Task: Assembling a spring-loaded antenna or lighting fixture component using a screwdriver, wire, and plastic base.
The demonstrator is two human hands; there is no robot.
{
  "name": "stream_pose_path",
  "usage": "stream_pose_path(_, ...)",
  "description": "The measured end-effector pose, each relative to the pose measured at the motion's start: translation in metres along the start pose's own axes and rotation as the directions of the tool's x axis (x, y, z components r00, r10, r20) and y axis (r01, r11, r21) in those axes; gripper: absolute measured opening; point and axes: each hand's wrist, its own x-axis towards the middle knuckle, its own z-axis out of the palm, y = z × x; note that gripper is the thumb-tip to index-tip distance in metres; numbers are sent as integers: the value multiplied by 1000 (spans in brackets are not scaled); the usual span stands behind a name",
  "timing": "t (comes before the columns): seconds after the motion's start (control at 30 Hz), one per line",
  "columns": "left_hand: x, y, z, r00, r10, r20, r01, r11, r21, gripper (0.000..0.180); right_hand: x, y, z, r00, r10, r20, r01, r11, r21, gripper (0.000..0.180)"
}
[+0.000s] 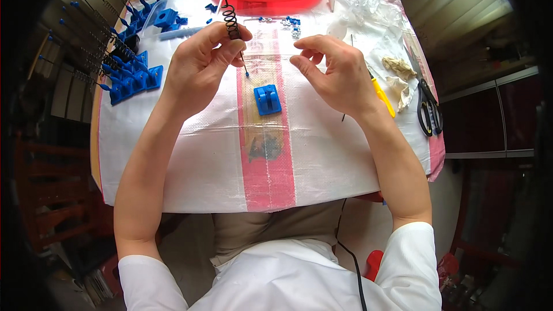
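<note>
On the counter (190,155), a row of finished blue clips with wire springs (129,75) lies at the left, while one bare blue clip (267,99) waits in the middle. The left hand (199,69) is raised, its grip clamped on a black coiled spring rod (230,20). The right hand (340,72) hovers beside it, fingers apart and holding nothing.

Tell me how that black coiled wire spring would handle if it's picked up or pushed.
The spring, pinched in the left hand, looks thin and long, so probably light and whippy. Its coiled middle likely flexes under a push. Laid down, the straight ends may stop it rolling far.
</note>
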Motion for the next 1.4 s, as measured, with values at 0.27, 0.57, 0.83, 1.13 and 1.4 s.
stream_pose_path(0.27, -2, -1, -1, 1000, -26, -7, 26, 999, -20, 17, -2, -3, 2, 998, 26, 62, -28, 999, 33, 19)
stream_pose_path(0.57, -3, -2, 0, 999, -32, -17, 32, 999, 7, 16, -4, -5, 3, 996, -12, 84, 7, 999, 54, 19)
stream_pose_path(0.83, -2, 0, 1, 999, -46, -21, 46, 999, -10, 16, -4, -3, 3, 996, -15, 83, 11, 998, 55, 18)
stream_pose_path(1.13, -1, -1, 1, 999, -38, -17, 38, 999, -10, 17, -4, -3, 6, 999, -27, 45, 23, 995, 92, 15)
stream_pose_path(1.4, -2, -3, 0, 999, -32, 25, 31, 999, 15, 22, -5, -2, 7, 998, -21, 51, 16, 996, 93, 15)
